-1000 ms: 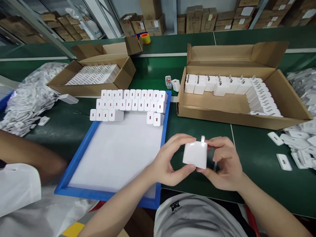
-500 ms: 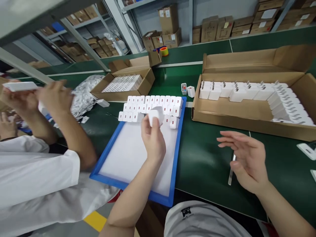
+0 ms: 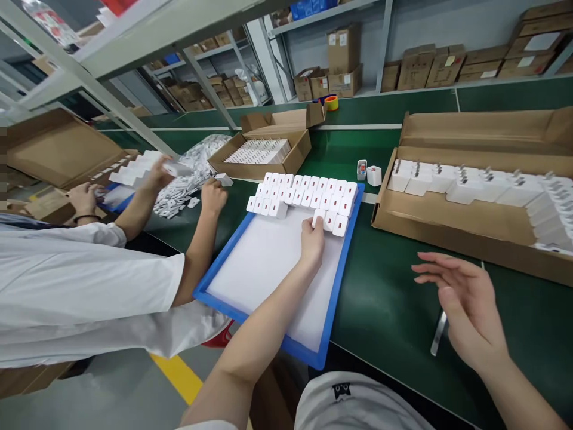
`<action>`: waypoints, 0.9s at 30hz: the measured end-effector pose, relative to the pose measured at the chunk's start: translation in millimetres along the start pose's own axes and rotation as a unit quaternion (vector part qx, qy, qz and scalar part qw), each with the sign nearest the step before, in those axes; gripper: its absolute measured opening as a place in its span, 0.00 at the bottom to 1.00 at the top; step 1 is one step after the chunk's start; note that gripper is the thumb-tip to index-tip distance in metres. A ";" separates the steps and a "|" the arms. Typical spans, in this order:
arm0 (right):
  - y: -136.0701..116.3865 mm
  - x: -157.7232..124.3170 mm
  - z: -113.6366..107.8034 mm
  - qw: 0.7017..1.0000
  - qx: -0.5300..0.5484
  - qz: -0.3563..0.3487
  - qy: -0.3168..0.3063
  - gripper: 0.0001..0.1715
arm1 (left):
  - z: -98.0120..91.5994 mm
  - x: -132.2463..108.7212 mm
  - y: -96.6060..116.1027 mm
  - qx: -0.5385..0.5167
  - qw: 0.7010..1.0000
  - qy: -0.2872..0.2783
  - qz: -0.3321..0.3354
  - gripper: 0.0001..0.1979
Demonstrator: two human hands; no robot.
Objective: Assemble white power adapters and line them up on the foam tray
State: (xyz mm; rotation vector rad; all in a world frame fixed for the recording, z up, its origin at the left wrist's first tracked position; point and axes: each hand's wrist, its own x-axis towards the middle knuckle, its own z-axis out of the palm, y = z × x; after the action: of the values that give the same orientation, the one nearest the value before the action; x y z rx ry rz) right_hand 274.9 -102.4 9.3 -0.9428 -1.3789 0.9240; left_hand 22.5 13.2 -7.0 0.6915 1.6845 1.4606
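Observation:
My left hand (image 3: 312, 240) reaches over the blue-rimmed white tray (image 3: 336, 292) and pinches a white charger (image 3: 319, 217), setting it beside two others in the front row. Behind it stand rows of white chargers (image 3: 304, 190) with red ports. My right hand (image 3: 465, 301) hovers open, fingers spread, above the green table to the right of the tray, just over a thin metal strip (image 3: 439, 333) lying on the surface.
A large cardboard box (image 3: 470, 224) with white chargers stands at the right. A smaller box (image 3: 268, 156) sits behind the tray, two loose chargers (image 3: 368, 172) beside it. A co-worker in white sleeves (image 3: 89, 286) works at the left, their hand (image 3: 213, 196) near the tray.
My left hand carried the charger further forward and lowered it into the tray's front row. My right hand stayed open over the table. The co-worker's arms dropped toward the table.

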 end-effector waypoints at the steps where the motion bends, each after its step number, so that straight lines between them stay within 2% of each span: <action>1: 1.0 -0.9 0.2 1.000 -0.005 0.000 -0.005 0.14 | -0.1 0.1 0.1 0.007 1.000 -0.004 0.001 0.12; 5: 4.0 -2.7 -0.6 1.000 -0.026 0.007 -0.016 0.14 | -0.7 2.3 0.8 0.013 1.000 -0.015 0.000 0.15; 8: 3.7 -1.7 -1.5 0.999 -0.035 0.011 -0.011 0.14 | -3.9 0.4 4.9 0.012 1.000 0.010 0.008 0.14; 10: 3.4 -0.8 -1.0 0.999 -0.039 0.011 -0.003 0.14 | -7.5 -6.1 10.8 0.013 0.999 0.033 0.038 0.15; 12: 4.6 -0.3 0.1 0.999 -0.044 0.008 0.008 0.13 | -10.8 -18.3 18.1 0.016 0.994 0.041 0.098 0.17; 14: 8.1 0.5 0.1 0.998 -0.058 0.009 0.015 0.13 | -12.8 -35.2 24.4 0.025 0.984 0.015 0.176 0.16; 15: 10.4 1.9 -1.3 0.997 -0.074 0.007 0.023 0.13 | -13.2 -44.5 26.5 0.032 0.976 -0.015 0.214 0.15; 17: 14.8 8.4 -8.8 0.990 -0.127 -0.003 0.056 0.14 | -13.3 -62.1 28.0 0.052 0.952 -0.112 0.280 0.13; 20: 15.7 33.3 -33.6 0.960 -0.248 -0.023 0.128 0.21 | -13.2 -79.6 24.2 0.084 0.890 -0.283 0.347 0.11; 21: 14.4 46.3 -44.7 0.943 -0.301 -0.023 0.141 0.23 | -13.1 -82.6 22.0 0.115 0.857 -0.337 0.373 0.11; 23: 12.5 78.5 -67.8 0.895 -0.427 -0.013 0.133 0.25 | -12.9 -85.4 17.1 0.224 0.759 -0.424 0.440 0.14; 25: 16.0 116.2 -88.9 0.865 -0.489 0.006 0.111 0.27 | -12.6 -86.1 12.6 0.334 0.652 -0.469 0.494 0.15; 26: 20.7 135.5 -97.7 0.857 -0.506 0.019 0.099 0.28 | -12.5 -86.2 10.9 0.367 0.617 -0.476 0.508 0.15; 27: 27.3 154.1 -105.3 0.851 -0.518 0.035 0.083 0.29 | -12.4 -86.3 9.6 0.379 0.604 -0.477 0.514 0.15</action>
State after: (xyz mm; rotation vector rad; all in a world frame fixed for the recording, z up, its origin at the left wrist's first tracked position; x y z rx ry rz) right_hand 379.7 51.1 41.9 -1.8293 -1.6929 0.0460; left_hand 58.1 -62.0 20.7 2.6613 0.8348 0.4794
